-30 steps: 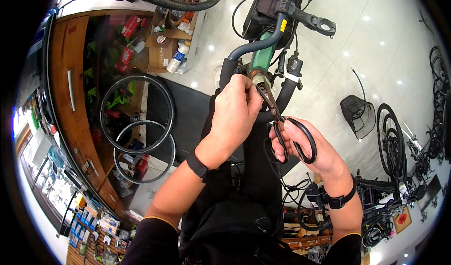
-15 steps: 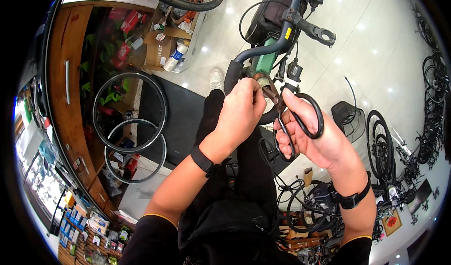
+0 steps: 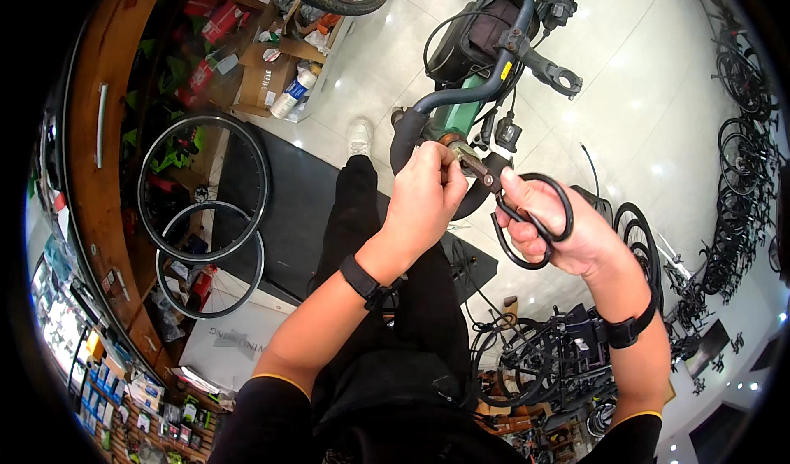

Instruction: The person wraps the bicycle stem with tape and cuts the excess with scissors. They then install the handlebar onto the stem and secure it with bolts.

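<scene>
In my right hand is a pair of scissors with large black loop handles; my thumb and fingers are through the loops. Their blades lie together, pointing up and left toward the open end of the green bicycle frame's head tube, where a brownish ring shows. Beside the blade tips, my left hand is closed in a pinch; whatever is between its fingertips is hidden. A dark handlebar with a foam-like grip hangs loose alongside the frame, its stem clamp facing right.
A black bag sits on the frame. Two wheel rims lean by a wooden cabinet at left, near a dark mat. An open cardboard box stands beyond. Several bicycles line the right side; cables hang below.
The scissors' blades and handles have come together from a wider spread. My right hand has turned slightly, while my left keeps its pinch. The whole view has shifted a little.
</scene>
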A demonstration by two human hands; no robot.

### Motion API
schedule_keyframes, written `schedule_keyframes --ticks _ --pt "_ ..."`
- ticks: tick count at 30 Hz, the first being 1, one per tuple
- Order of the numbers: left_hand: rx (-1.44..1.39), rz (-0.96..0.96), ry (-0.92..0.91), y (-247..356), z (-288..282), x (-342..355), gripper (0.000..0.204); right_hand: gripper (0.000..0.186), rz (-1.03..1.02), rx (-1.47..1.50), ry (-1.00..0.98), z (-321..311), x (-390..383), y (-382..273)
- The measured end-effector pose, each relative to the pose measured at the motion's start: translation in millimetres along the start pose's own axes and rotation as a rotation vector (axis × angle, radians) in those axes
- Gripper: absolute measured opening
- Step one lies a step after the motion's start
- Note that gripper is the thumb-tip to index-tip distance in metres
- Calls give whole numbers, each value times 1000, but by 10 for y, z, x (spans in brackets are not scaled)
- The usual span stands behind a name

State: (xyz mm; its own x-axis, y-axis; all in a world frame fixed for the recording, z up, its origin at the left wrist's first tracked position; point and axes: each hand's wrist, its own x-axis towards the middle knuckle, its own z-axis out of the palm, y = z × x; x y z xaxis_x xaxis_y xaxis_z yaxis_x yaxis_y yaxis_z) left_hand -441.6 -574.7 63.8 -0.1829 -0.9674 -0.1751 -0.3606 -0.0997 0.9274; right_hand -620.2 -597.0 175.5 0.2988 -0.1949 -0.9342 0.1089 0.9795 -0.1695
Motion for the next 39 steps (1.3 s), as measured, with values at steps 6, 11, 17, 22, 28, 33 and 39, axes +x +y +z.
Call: schedule_keyframes --ticks 6,11,17,22,28,33,39 --pt "-192 -191 -34 -1 28 -65 10 41 -257 -93 78 100 207 421" --pt "-424 -385 -126 82 -118 9 9 39 -348 -287 253 -54 81 240" --pt "-78 -334 -298 146 -233 277 29 31 -417 -366 418 -134 376 308" --pt "-37 -405 -470 212 -326 455 25 42 -542 -226 381 0 668 411" --pt "-665 -648 -231 -34 -153 123 16 48 -638 -275 508 70 814 534" --pt "-1126 -735 37 -52 91 -244 25 47 -599 -235 514 50 767 542" --pt "-1140 -777 -249 -133 -168 -24 34 47 -568 -218 477 -34 759 552"
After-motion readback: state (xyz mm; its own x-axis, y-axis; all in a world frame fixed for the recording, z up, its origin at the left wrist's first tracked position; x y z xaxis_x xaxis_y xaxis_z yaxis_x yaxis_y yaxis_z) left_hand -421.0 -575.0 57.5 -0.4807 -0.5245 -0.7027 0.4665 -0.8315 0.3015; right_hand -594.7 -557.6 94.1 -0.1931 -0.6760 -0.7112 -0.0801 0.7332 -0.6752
